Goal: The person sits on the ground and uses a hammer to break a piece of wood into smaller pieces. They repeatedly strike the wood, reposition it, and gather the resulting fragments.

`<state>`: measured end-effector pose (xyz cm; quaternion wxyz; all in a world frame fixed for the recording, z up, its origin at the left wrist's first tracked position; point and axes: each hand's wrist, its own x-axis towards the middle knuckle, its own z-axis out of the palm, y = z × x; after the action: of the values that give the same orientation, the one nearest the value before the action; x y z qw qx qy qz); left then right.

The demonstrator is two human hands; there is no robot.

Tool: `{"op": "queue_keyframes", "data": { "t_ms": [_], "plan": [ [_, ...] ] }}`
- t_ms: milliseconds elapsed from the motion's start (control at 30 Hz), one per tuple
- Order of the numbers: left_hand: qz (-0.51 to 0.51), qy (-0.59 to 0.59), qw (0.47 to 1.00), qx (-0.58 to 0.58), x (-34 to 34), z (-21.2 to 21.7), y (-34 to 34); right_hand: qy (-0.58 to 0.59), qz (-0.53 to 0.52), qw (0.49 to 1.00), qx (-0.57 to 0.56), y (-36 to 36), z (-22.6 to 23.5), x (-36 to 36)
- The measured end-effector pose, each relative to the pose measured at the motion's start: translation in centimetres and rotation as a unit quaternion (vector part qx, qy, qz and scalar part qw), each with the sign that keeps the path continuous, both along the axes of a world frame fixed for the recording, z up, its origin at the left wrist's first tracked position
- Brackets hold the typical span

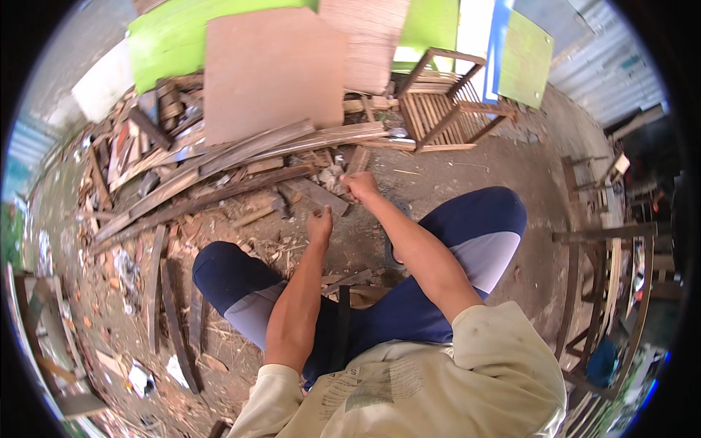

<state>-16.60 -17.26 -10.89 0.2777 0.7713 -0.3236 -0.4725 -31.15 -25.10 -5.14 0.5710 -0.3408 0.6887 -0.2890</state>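
Outdoor woodworking yard: scrap planks (pixel 219 164), plywood sheets (pixel 274 73), slatted crate (pixel 445 102).
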Motion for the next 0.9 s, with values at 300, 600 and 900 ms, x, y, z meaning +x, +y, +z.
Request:
{"op": "queue_keyframes", "data": {
  "t_ms": [300, 600, 900],
  "plan": [
    [-0.098, 0.129, 0.986, -0.040, -7.6, 4.4, -2.3, 0.236, -0.168, 0.955, 0.068, 5.4, -3.3, -13.5],
    [-0.069, 0.122, 0.984, -0.108, -8.7, 4.9, -4.5, 0.184, -0.224, 0.957, -0.019, -5.1, 0.7, -27.6],
    [-0.062, 0.127, 0.985, -0.100, -5.5, 6.0, -4.1, -0.153, -0.483, 0.854, -0.118, -16.8, 9.4, -32.2]
  ]
}}
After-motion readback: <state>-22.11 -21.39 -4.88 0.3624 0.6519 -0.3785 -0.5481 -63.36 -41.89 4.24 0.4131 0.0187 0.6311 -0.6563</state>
